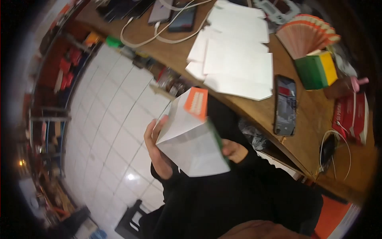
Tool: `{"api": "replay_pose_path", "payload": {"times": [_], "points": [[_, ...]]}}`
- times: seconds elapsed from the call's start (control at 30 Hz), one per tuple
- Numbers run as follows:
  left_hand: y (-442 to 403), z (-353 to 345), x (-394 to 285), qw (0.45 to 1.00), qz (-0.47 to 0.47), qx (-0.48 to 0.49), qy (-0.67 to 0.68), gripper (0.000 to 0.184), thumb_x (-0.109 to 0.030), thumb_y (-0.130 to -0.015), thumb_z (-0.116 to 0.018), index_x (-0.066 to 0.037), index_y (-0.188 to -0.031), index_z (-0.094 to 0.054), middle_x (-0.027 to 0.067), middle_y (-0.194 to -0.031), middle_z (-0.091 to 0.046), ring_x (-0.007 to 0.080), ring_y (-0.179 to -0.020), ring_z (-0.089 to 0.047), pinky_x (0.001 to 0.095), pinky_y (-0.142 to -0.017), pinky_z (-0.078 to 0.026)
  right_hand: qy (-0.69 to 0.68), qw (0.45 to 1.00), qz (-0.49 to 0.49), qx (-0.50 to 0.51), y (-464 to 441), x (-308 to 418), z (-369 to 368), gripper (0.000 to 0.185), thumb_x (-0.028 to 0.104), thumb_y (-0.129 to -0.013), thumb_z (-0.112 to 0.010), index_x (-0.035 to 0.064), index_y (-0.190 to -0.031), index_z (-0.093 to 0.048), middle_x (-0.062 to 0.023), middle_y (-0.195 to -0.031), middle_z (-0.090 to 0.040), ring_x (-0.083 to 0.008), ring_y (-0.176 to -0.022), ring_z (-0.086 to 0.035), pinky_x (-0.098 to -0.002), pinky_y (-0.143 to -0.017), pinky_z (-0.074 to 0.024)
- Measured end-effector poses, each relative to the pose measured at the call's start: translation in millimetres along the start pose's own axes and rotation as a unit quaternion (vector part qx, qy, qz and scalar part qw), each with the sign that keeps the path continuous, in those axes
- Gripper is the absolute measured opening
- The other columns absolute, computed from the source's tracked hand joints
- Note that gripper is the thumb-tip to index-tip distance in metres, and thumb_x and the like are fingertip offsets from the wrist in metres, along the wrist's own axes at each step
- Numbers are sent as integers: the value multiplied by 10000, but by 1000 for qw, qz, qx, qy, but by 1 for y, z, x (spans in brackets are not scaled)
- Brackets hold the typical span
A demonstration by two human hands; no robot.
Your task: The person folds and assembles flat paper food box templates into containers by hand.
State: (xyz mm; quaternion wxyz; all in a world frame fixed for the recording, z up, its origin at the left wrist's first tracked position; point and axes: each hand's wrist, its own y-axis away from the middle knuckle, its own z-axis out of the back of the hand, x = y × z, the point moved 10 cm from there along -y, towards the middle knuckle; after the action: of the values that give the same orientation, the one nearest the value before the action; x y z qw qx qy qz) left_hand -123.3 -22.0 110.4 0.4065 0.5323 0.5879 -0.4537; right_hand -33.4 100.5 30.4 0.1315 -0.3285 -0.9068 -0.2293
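A folded card sheet (191,147), white inside with an orange panel at its top and a green edge on the right, is held above my lap. My left hand (157,149) is at its left edge, with the thumb and fingers round the card. At the right edge my right hand (234,150) pinches the green side; part of its fingers is hidden behind the card. Flat white card sheets (238,55) lie overlapping on the wooden table (229,93), beyond the held card.
A phone (285,105) lies right of the sheets. Farther right are a green and yellow box (316,71), fanned orange cards (304,35), a red packet (351,117) and a cabled black device (328,150). White cables (137,44) cross the table's far left.
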Motion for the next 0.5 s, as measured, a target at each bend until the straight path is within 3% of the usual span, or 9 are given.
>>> {"api": "replay_pose_path", "payload": {"times": [0.07, 0.1, 0.17, 0.23, 0.3, 0.33, 0.37, 0.43, 0.5], "points": [[-2, -17, -15, 996, -42, 14, 74, 696, -489, -768, -468, -3, -1235, -294, 263, -1197, -382, 309, -1002, -488, 366, -802, -421, 89, 972, 104, -190, 46, 39, 1, 698, 207, -688, -635, 14, -1274, -308, -94, -1211, -436, -173, -1119, -413, -287, -932, -329], [-3, -27, -13, 993, -25, 85, 76, 743, -515, -770, -458, -10, -1269, -238, 268, -1247, -310, 345, -1051, -449, 388, -815, -418, 68, 930, 263, -247, 80, 79, 2, 692, 277, -708, -591, 31, -1282, -291, -95, -1234, -404, -191, -1135, -387, -323, -946, -306], [-4, -32, -8, 982, -9, 172, 80, 761, -529, -778, -452, -13, -1286, -220, 268, -1275, -280, 370, -1071, -439, 398, -796, -437, 21, 768, 548, -331, 170, 136, 2, 696, 419, -750, -502, 67, -1298, -256, -95, -1280, -340, -228, -1167, -336, -393, -972, -261], [-6, -27, -1, 981, 10, 182, 63, 753, -515, -789, -445, 2, -1285, -213, 271, -1277, -272, 373, -1075, -434, 393, -782, -452, -28, 522, 768, -371, 269, 152, -11, 721, 560, -792, -413, 102, -1314, -221, -96, -1326, -276, -264, -1200, -285, -463, -999, -216], [-8, -20, 10, 982, 28, 181, 35, 704, -494, -806, -433, 18, -1257, -262, 262, -1279, -274, 365, -1068, -444, 374, -752, -477, 91, 424, 746, -505, 334, 170, -1, 619, 321, -824, -519, 79, -1311, -222, -84, -1262, -354, -219, -1161, -346, -378, -969, -293], [-7, -18, 10, 982, 27, 185, 39, 704, -494, -806, -433, 18, -1257, -262, 262, -1279, -274, 365, -1068, -444, 374, -752, -477, 329, 299, 654, -612, 351, 197, -28, 646, 266, -809, -549, 66, -1317, -206, -98, -1237, -367, -204, -1144, -360, -334, -938, -318], [-7, -14, 13, 983, 39, 177, 33, 691, -492, -806, -437, 18, -1246, -280, 255, -1276, -285, 362, -1068, -445, 372, -752, -478, 454, 251, 557, -649, 347, 219, -42, 672, 239, -784, -578, 25, -1308, -216, -123, -1240, -361, -205, -1128, -369, -310, -905, -326], [-7, -9, 15, 984, 52, 169, 29, 679, -489, -806, -440, 17, -1235, -298, 248, -1273, -295, 359, -1068, -446, 371, -752, -478, 645, 278, 360, -614, 341, 264, -25, 704, 244, -738, -613, 64, -1312, -247, -150, -1170, -400, -239, -1071, -406, -316, -878, -337], [-8, -6, 14, 984, 52, 170, -3, 649, -486, -811, -436, 15, -1210, -334, 239, -1260, -323, 356, -1055, -456, 366, -745, -481, 680, 283, 270, -621, 337, 293, -20, 736, 297, -700, -641, 121, -1310, -271, -185, -1137, -394, -282, -1040, -421, -345, -846, -359]]}}
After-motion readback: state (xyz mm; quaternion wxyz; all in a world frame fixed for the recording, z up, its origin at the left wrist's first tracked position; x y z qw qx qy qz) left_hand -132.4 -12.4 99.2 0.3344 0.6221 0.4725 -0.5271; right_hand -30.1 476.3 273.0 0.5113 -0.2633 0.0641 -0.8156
